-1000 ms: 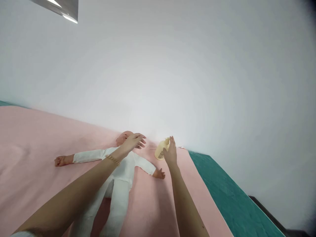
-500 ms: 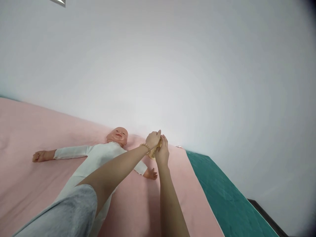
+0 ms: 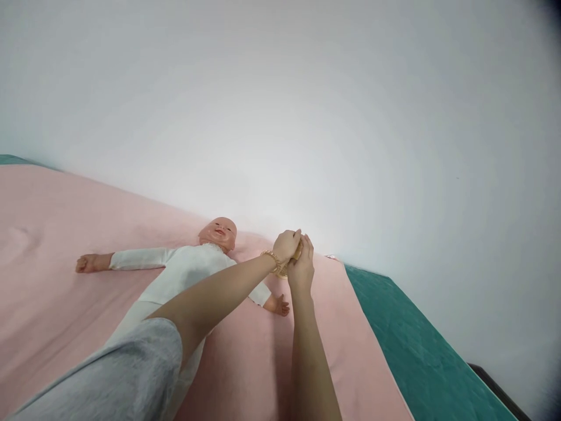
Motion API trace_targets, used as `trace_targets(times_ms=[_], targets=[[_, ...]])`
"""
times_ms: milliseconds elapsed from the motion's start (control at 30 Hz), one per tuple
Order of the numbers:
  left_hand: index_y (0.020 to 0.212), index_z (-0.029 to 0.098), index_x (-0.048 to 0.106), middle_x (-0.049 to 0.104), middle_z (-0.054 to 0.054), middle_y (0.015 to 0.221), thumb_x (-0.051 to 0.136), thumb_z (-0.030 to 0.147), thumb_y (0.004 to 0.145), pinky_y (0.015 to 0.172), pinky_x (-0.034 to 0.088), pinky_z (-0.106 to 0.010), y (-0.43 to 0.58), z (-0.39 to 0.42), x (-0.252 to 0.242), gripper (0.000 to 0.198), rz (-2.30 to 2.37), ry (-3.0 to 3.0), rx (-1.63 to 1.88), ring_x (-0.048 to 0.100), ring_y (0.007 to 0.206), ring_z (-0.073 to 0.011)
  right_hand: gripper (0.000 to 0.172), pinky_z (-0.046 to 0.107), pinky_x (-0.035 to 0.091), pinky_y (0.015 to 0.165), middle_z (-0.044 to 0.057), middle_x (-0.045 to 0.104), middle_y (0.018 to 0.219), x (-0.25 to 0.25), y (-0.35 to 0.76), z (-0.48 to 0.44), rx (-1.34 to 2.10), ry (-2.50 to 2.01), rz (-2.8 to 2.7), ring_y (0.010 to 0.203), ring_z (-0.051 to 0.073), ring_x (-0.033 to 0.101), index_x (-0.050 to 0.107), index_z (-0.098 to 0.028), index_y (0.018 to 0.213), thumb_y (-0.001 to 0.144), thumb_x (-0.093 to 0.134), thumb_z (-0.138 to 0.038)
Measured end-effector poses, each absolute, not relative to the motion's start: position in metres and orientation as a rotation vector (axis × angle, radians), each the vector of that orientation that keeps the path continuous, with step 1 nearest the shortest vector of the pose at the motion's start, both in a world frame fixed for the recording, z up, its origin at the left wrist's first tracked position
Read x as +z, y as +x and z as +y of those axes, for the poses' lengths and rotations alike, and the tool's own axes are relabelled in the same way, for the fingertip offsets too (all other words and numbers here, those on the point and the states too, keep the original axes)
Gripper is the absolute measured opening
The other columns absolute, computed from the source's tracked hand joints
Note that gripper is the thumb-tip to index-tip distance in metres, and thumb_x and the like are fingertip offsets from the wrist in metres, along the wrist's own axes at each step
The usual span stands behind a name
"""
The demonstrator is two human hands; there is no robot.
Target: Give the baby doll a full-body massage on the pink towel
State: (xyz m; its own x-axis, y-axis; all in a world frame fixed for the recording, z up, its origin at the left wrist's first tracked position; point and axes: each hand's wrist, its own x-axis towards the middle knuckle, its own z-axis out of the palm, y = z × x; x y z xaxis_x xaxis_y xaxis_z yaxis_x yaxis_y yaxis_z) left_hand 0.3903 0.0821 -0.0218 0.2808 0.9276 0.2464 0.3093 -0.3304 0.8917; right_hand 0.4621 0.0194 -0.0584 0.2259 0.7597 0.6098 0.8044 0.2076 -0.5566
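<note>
My left hand (image 3: pixel 286 245), with a beaded bracelet (image 3: pixel 274 262) at its wrist, is closed against a small yellowish object (image 3: pixel 298 252). From the other side my right hand (image 3: pixel 302 269) wraps round the same object. My fingers cover most of it, so its kind cannot be made out; part of it shows below the left hand. Just left of my hands a baby doll (image 3: pixel 188 269) in a white suit lies face up with its arms spread. My left forearm passes over its body. One doll hand (image 3: pixel 280 305) lies below my wrists.
Pink cloth (image 3: pixel 236 362) lies under the doll. At the right, a green surface (image 3: pixel 407 327) shows past its edge. A pale wall (image 3: pixel 307 117) rises right behind. A dark edge (image 3: pixel 495 386) runs along the lower right.
The view has shifted slightly, so the doll and cloth appear further right and a little higher. Both hands stay together around the yellowish object, of which less shows below them.
</note>
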Motion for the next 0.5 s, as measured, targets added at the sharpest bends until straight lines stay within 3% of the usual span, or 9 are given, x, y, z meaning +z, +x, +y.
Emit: trace_targets(times_ms=[67,167,267,333,433,500], targets=[[0.066,0.016,0.056,0.059,-0.004,0.066,0.030,0.040,0.100,0.064,0.042,-0.030,0.378,0.084,-0.024,0.050,1.096,1.836,1.044,0.056,0.066,-0.0164,0.071,0.034,0.050,0.096,0.006,0.032,0.155,-0.059,0.466,0.021,-0.053,-1.545,-1.526,0.138,0.020,0.038,0.036,-0.019,0.144,0.074,0.036,-0.010],[0.056,0.019,0.046,0.051,-0.002,0.057,0.035,0.041,0.096,0.058,0.036,-0.029,0.359,0.082,-0.027,0.047,1.033,1.900,1.000,0.049,0.059,-0.0154,0.068,0.039,0.042,0.107,0.009,0.027,0.157,-0.059,0.468,0.020,-0.010,-1.485,-1.550,0.143,0.021,0.030,0.033,-0.015,0.146,0.079,0.038,-0.014],[0.051,0.019,0.042,0.044,0.001,0.050,0.040,0.034,0.091,0.055,0.035,-0.028,0.343,0.070,-0.027,0.043,0.943,1.954,0.912,0.044,0.053,-0.0133,0.060,0.049,0.027,0.116,0.012,0.023,0.159,-0.057,0.459,0.014,0.009,-1.425,-1.504,0.148,0.025,0.017,0.031,-0.012,0.148,0.091,0.037,-0.029],[0.049,0.018,0.045,0.046,0.001,0.048,0.046,0.027,0.085,0.053,0.037,-0.027,0.332,0.057,-0.026,0.037,0.863,1.977,0.835,0.045,0.050,-0.0126,0.057,0.051,0.022,0.117,0.014,0.029,0.156,-0.053,0.445,0.005,-0.038,-1.362,-1.423,0.149,0.026,0.013,0.036,-0.010,0.146,0.096,0.034,-0.039],[0.059,0.015,0.060,0.062,-0.003,0.057,0.049,0.022,0.080,0.055,0.046,-0.027,0.314,0.031,-0.028,0.025,0.776,1.969,0.782,0.056,0.054,-0.0149,0.056,0.048,0.026,0.116,0.014,0.044,0.148,-0.044,0.414,-0.010,-0.076,-1.190,-1.387,0.146,0.024,0.023,0.048,-0.011,0.138,0.100,0.025,-0.044],[0.081,0.012,0.070,0.072,-0.009,0.079,0.044,0.025,0.085,0.065,0.053,-0.029,0.303,0.014,-0.032,0.029,0.788,1.933,0.861,0.066,0.070,-0.0189,0.058,0.048,0.028,0.115,0.014,0.049,0.143,-0.041,0.391,-0.018,-0.025,-1.115,-1.425,0.145,0.023,0.028,0.052,-0.012,0.134,0.100,0.021,-0.048]])
